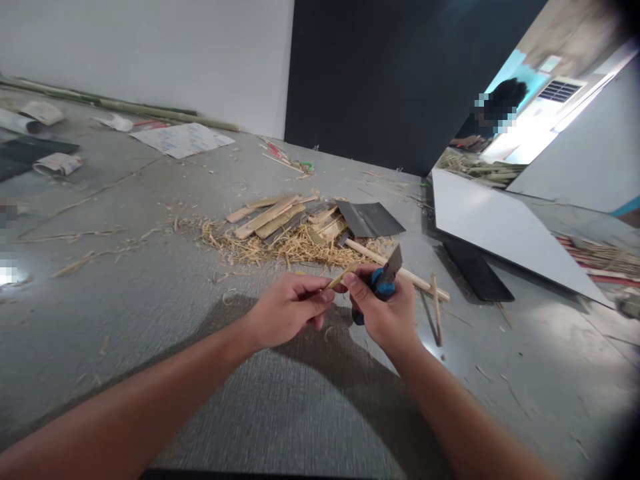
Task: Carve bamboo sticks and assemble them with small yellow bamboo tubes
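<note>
Bamboo sliver [343, 275] pinched by left hand [290, 308]; right hand [385, 312] grips knife [385, 277], bare floor [280, 400] beneath.

Even bright light overhead; my arms' soft shadow on grey textured floor [150, 280]; wide-angle bending, dark right corners.

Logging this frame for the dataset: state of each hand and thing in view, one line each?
left hand: shut, pinching the bamboo sliver
bamboo sliver: held, tilted, far end at the right thumb
right hand: shut around the utility knife
utility knife: gripped, blade out, pointing up
bamboo strips: lying piled on the floor
shavings: loose heap beside the strips
wooden stick: flat on the floor
</note>
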The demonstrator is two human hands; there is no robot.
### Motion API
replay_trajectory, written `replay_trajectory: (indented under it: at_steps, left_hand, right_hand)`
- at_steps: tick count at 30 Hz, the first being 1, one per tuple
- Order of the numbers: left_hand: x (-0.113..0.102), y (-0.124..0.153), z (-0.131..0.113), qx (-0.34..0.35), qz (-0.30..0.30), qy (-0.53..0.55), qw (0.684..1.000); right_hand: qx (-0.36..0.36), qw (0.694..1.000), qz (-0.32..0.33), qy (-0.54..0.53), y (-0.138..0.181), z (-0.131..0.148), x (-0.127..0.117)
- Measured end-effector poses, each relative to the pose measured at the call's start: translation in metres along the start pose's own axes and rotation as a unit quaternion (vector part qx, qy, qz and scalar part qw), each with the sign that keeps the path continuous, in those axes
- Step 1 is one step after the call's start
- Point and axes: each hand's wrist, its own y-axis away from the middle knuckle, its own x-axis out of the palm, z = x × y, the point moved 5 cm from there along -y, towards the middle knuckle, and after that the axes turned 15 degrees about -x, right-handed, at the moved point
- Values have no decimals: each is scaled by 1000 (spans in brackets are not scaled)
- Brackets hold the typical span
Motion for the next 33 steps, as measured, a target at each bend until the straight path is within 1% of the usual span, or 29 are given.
replay_trajectory:
  at_steps: [3, 6, 8, 9, 11, 13, 15, 17, 19, 21, 22, 23, 24, 25, 27, 28, 30, 33]
  left_hand:
    - [1, -1, 1, 15, -19, 11, 1000]
    - [3, -1, 1, 21, -18, 31, 999]
    - [3, -1, 1, 26, -23, 22, 999]
    - [2, 0, 0, 35, -35, 2, 999]
    - [0, 1, -4, 57, -78, -61, 993]
    - [-2, 3, -7, 76, -135, -125, 980]
    - [-3, 5, -9, 89, -183, -155, 967]
    - [-5, 6, -9, 95, -213, -159, 959]
    - [-13, 7, -7, 85, -246, -142, 955]
    - [-28, 6, -5, 66, -287, -96, 951]
    - [-36, 6, -5, 63, -299, -61, 950]
    - [-42, 6, -5, 65, -298, -18, 952]
    - [-46, 4, -6, 68, -280, 28, 957]
    - [-48, 2, -6, 68, -250, 70, 963]
    - [-43, -2, -6, 58, -176, 131, 974]
    - [-39, -3, -6, 49, -143, 146, 978]
    - [-31, -4, -5, 30, -97, 156, 982]
    - [-24, -2, -1, 8, -64, 173, 983]
  right_hand:
    - [-7, 1000, 6, 14, -1, -1, -1]
    - [-18, 999, 23, 13, -2, 1, 0]
    - [-13, 999, 31, -3, -2, 1, 0]
    - [-6, 999, 30, -14, -2, 0, 0]
    - [17, 999, 19, -37, -1, -5, -1]
    - [40, 997, 3, -65, 0, -10, -1]
    - [58, 992, -11, -113, 1, -14, 1]
    - [72, 983, -18, -168, 2, -16, 4]
    - [79, 977, -18, -197, 3, -17, 6]
    - [73, 981, -10, -181, 3, -16, 6]
    - [65, 985, -5, -159, 3, -15, 5]
    - [53, 990, -3, -131, 3, -14, 3]
    - [41, 994, -4, -98, 2, -12, 1]
    - [29, 998, -11, -61, 1, -11, -1]
    - [3, 999, -34, 19, -1, -6, -6]
    - [-10, 997, -44, 59, -2, -4, -8]
    - [-36, 991, -45, 125, -4, 0, -10]
    - [-59, 987, -10, 152, -6, 2, -6]
